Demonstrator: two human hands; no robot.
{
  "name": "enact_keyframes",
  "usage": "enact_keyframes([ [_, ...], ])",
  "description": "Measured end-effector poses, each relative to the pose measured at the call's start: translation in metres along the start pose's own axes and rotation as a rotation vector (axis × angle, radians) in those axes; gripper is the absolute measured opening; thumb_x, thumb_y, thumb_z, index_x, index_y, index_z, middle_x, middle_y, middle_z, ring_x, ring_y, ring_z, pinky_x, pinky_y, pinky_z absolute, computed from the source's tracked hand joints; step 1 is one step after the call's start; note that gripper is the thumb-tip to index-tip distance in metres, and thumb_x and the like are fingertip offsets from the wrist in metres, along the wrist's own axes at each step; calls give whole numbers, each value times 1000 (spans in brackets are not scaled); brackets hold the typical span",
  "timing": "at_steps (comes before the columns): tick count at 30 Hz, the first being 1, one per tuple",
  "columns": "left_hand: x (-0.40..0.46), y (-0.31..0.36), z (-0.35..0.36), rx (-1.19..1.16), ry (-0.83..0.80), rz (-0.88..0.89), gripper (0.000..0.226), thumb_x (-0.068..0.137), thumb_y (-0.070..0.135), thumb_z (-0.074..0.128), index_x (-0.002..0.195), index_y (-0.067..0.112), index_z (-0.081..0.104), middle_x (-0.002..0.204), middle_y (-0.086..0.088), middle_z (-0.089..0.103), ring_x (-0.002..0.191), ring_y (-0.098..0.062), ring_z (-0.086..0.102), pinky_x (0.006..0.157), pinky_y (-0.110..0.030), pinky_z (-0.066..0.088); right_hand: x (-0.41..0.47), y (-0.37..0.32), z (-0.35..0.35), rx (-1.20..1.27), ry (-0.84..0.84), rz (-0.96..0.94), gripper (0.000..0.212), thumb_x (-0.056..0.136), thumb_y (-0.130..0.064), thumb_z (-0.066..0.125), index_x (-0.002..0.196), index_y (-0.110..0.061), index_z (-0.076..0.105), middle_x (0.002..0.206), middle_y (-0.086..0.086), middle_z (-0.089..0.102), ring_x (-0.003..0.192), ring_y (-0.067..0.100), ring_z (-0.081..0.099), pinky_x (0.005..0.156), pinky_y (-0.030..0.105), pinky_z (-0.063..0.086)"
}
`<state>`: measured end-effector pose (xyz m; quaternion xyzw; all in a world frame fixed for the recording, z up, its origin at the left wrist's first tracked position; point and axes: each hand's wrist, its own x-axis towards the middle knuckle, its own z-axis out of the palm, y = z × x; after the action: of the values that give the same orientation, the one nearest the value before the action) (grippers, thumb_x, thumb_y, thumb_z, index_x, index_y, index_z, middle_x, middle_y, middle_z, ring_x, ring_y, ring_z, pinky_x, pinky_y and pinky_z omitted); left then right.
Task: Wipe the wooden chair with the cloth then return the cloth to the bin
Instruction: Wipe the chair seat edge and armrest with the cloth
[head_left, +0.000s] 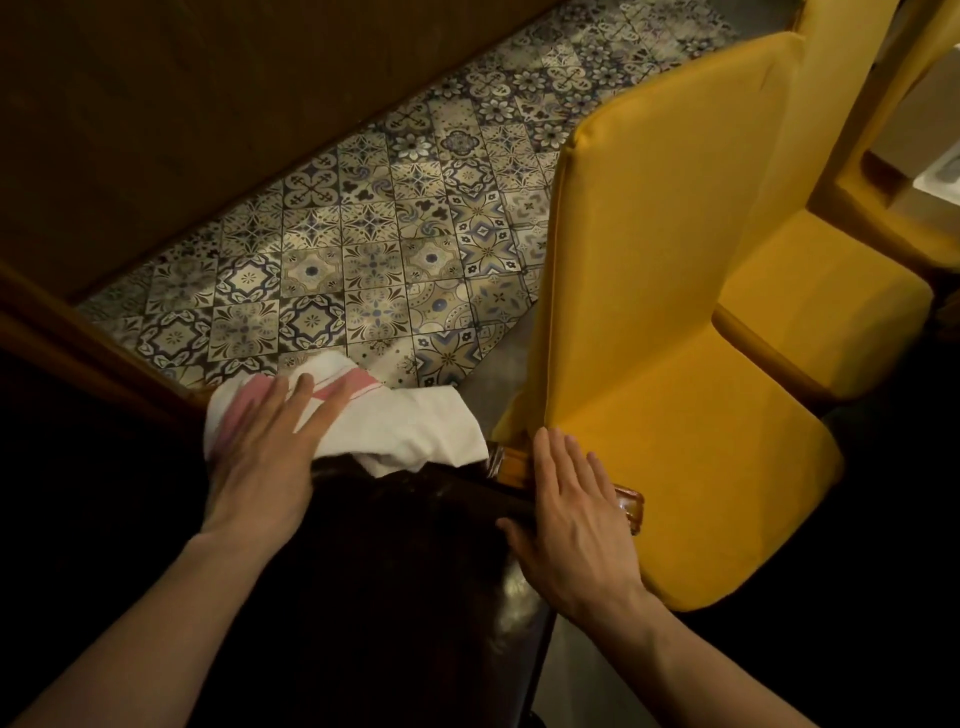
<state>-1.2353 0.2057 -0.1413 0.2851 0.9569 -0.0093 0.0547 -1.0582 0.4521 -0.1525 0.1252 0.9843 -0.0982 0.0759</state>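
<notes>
A dark wooden chair (415, 545) fills the lower middle of the view, its top edge running from left to right. A white cloth with pink stripes (410, 426) lies over that top edge. My left hand (270, 447) presses flat on the cloth with fingers spread. My right hand (571, 514) rests on the chair's right corner, thumb hooked over the dark wood, fingers lying flat. No bin is in view.
A yellow upholstered chair (675, 322) stands close on the right, touching the wooden chair's corner, with a second yellow chair (826, 291) behind it. Patterned floor tiles (363, 260) stretch ahead. A dark wooden panel (182, 114) borders the floor on the upper left.
</notes>
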Motion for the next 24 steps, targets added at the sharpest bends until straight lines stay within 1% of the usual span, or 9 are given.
enact_keyframes([
  [2,-5,4,11,-93,3,-36,111,67,-11,59,157,33,13,163,-14,20,151,-33,8,123,-46,5,0,3,3,-49,-21,12,102,92,-66,44,155,-10,-13,165,15,-5,151,31,-10,122,50,5],
  [4,-10,16,19,-214,12,-51,109,69,-9,59,157,33,12,166,-12,10,153,-29,-2,123,-49,7,0,6,6,-88,-50,7,111,87,-72,45,153,-11,-19,164,15,-12,149,32,-17,121,52,2],
  [6,-14,34,24,-287,15,-47,105,71,-3,60,157,34,11,167,-9,5,153,-25,-8,122,-50,9,0,7,6,-102,-54,9,115,84,-79,41,153,-11,-21,163,14,-15,149,32,-19,121,52,0],
  [8,-17,54,25,-308,24,-33,100,76,6,62,157,34,11,167,-8,4,153,-24,-10,121,-46,6,2,7,7,-106,-72,4,115,83,-83,34,153,-11,-21,163,14,-15,148,32,-20,121,52,-1],
  [10,-19,70,25,-326,33,-31,95,80,14,63,157,34,10,167,-8,5,153,-24,-11,122,-45,5,2,7,7,-104,-79,7,115,82,-85,31,153,-11,-21,163,14,-14,148,33,-20,121,52,-3],
  [13,-20,78,22,-369,41,-56,90,85,21,64,157,34,11,167,-5,5,153,-23,-10,121,-46,10,3,8,7,-104,-75,9,116,80,-88,23,151,-11,-24,164,13,-15,148,31,-22,121,51,-7],
  [16,-24,94,22,-377,22,23,94,84,18,64,156,37,8,167,-1,4,152,-20,-13,121,-45,17,3,9,6,-81,-70,-24,110,78,-91,14,155,-18,-17,164,12,-12,148,28,-22,120,49,-9],
  [19,-28,108,25,-394,36,37,96,83,17,65,157,36,6,168,-2,4,152,-20,-12,122,-43,17,3,8,6,-38,-74,-23,107,77,-92,14,156,-25,-13,165,9,-9,149,26,-20,121,48,-9],
  [24,-24,83,27,-325,14,132,98,81,17,60,155,42,1,167,5,9,153,-16,-5,115,-37,13,3,8,6,-55,-72,-15,109,78,-92,13,158,-19,-6,165,9,-6,150,25,-15,121,48,-6],
])
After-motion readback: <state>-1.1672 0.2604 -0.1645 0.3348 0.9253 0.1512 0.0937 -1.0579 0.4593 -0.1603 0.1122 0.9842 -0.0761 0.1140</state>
